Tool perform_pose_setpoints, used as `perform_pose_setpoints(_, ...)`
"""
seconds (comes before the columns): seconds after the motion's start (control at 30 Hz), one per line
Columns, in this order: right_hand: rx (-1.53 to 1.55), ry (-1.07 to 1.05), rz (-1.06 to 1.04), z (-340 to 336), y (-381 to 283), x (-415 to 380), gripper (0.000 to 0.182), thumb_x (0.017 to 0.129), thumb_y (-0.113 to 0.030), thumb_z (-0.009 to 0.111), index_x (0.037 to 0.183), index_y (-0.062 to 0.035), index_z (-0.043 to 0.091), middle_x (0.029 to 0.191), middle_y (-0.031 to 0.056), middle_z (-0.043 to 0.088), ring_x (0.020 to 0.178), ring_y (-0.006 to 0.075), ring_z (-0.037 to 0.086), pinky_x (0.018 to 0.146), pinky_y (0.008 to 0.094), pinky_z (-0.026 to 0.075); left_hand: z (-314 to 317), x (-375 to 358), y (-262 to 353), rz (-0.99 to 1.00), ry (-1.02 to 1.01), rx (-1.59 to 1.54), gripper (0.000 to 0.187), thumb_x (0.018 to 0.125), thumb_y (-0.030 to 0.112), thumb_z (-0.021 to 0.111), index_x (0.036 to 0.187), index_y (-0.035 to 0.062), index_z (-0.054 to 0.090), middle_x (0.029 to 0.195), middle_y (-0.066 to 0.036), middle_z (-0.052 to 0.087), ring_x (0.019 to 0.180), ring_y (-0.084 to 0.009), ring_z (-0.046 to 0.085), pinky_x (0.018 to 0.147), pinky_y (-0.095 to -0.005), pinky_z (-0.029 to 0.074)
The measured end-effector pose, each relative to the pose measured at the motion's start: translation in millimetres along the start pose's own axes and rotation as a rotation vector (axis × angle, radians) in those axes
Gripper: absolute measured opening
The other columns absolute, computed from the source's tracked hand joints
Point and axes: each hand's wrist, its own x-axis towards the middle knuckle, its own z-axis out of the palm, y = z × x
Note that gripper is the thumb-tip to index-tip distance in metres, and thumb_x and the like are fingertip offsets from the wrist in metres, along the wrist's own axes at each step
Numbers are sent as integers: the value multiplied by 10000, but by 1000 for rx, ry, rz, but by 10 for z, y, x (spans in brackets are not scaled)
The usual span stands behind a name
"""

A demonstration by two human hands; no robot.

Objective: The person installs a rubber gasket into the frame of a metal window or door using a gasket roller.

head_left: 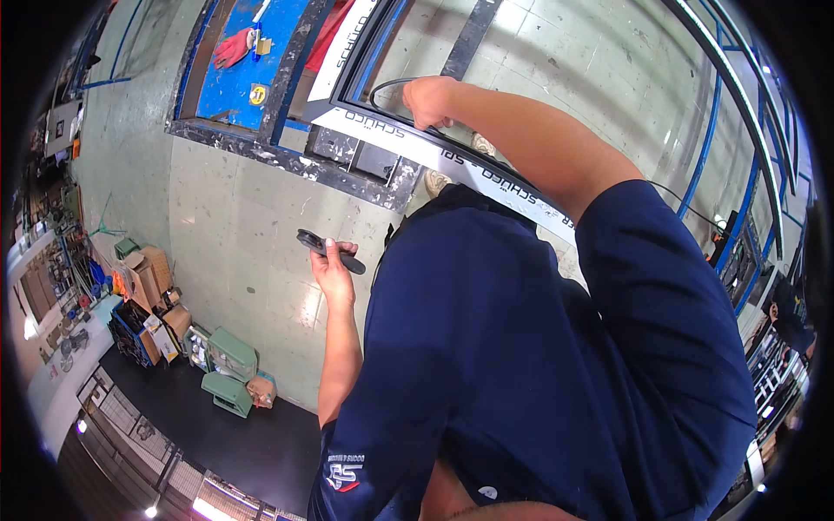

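left hand (pixel 332 271): grip round dark tool (pixel 350 262) | right hand (pixel 427 101): grip closed on black strip (pixel 389 83)

A red glove (pixel 231 49) and a round yellow item (pixel 258 94) on a blue surface (pixel 219 97) — farther off, green bins (pixel 233 352) near brown cardboard boxes (pixel 149 276).

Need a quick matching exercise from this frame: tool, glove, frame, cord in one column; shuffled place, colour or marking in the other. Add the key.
Things
1. Tool
2. Glove
3. Frame
4. Cord

Place, colour or marking
A. Marked SCHÜCO
B. Curving out of the right hand
C. In the left hand
D. Red, on the blue board

Pairs: 1-C, 2-D, 3-A, 4-B
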Motion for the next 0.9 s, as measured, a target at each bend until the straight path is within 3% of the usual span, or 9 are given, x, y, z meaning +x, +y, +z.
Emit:
perform_pose_setpoints(0.07, -12, 11, 6, -13, -6, -40, 191, 846, -118, 648, 881, 42, 745, 792, 121, 762, 684, 248, 758, 616, 367, 622, 9, 1, 17, 12, -2, 5, 188, 1093, 209, 517, 1111, 25, 487, 850, -117, 672, 766, -217, 692, 773, -364, 592)
perform_pose_setpoints(0.2, 86, 0, -36, 55, 87, -28, 147, 824, -98, 695, 910, -17, 608, 684, 118, 716, 612, 255, 740, 513, 358, 578, -30, -4, 3, 17, 12, -27, 194, 1092, 214, 520, 1114, 24, 485, 854, -118, 671, 769, -217, 691, 772, -365, 593)
perform_pose_setpoints(0.37, 85, 29, -50, 73, 83, -39, 151, 800, -77, 675, 755, -27, 540, 682, 119, 703, 571, 241, 724, 509, 364, 573, -117, -23, -28, 3, 28, -11, 212, 1091, 225, 524, 1119, 20, 481, 856, -118, 671, 768, -220, 697, 761, -363, 592)
perform_pose_setpoints(0.57, 120, 163, -209, 258, 316, 65, 158, 758, -61, 692, 727, -61, 537, 646, 68, 625, 570, 230, 671, 501, 377, 545, -121, 49, 25, 29, 21, 12, 201, 1093, 213, 515, 1118, 16, 484, 850, -115, 672, 765, -219, 700, 757, -356, 591)
perform_pose_setpoints(0.7, 152, 186, -158, 272, 273, -72, 170, 741, -68, 706, 730, -78, 537, 666, 60, 611, 581, 230, 638, 526, 382, 542, -124, 67, 58, 14, 27, 17, 196, 1094, 209, 512, 1120, 17, 487, 848, -113, 673, 762, -220, 701, 750, -354, 590)
perform_pose_setpoints(0.8, 174, 204, -136, 247, 259, -156, 168, 732, -71, 707, 726, -83, 540, 680, 57, 620, 581, 238, 637, 544, 392, 544, -81, 95, 61, 16, 19, 9, 197, 1093, 210, 517, 1119, 17, 489, 849, -113, 673, 761, -218, 700, 750, -350, 586)
perform_pose_setpoints(0.87, -55, 330, -210, 284, 281, -168, 103, 756, -130, 688, 839, -75, 661, 774, 95, 724, 700, 276, 733, 648, 381, 590, -37, 112, 71, 2, -3, -1, 196, 1092, 211, 521, 1115, 18, 491, 845, -112, 672, 764, -218, 699, 757, -351, 585)
perform_pose_setpoints(0.9, -54, 333, -207, 328, 324, -129, 103, 756, -130, 688, 839, -75, 661, 774, 95, 724, 700, 276, 733, 648, 381, 590, -33, 125, 70, 4, -6, 0, 196, 1092, 211, 521, 1115, 18, 491, 845, -112, 672, 764, -218, 699, 757, -351, 585)
